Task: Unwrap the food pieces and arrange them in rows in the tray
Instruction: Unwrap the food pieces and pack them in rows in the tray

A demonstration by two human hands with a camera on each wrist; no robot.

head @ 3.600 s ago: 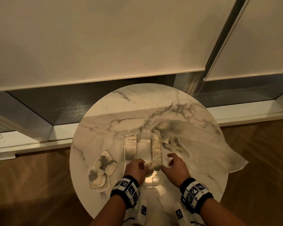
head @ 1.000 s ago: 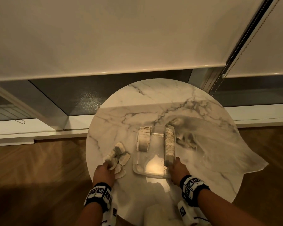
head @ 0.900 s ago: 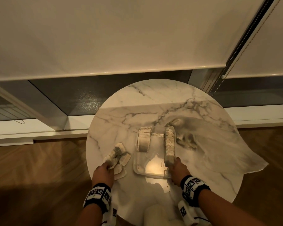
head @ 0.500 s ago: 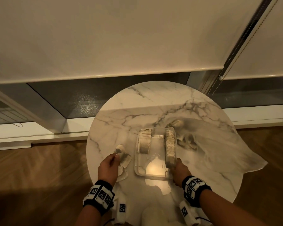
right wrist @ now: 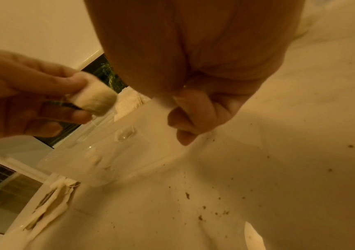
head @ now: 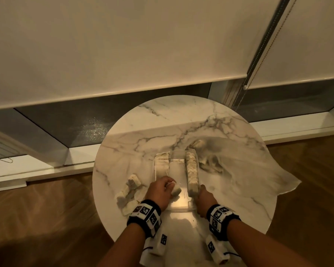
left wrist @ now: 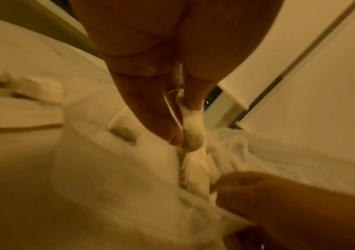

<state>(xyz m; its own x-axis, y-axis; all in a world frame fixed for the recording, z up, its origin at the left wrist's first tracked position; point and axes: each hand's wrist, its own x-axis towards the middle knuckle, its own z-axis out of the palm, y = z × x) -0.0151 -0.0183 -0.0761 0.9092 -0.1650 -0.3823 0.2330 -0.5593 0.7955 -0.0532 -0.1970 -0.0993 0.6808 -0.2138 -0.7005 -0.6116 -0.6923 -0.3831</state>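
Note:
A clear plastic tray (head: 178, 205) sits mid-table with a short row of pale food pieces (head: 161, 163) along its left side and a long row (head: 191, 173) along its right. My left hand (head: 170, 186) hovers over the tray's near left part and pinches one pale piece (head: 176, 190) between thumb and fingers; the same piece (left wrist: 192, 135) (right wrist: 96, 101) shows in both wrist views. Whether it is still wrapped is unclear. My right hand (head: 200, 191) pinches the tray's near right rim (right wrist: 159, 104).
A heap of pale packets (head: 129, 191) lies on the round marble table (head: 162, 120) left of the tray. A crumpled clear plastic bag (head: 249, 170) spreads over the table's right side. Dark crumbs (right wrist: 202, 216) dot the near tabletop. Wooden floor surrounds the table.
My left hand picked one piece out of the heap on the left and carried it right, over the tray. My right hand has stayed on the tray's rim.

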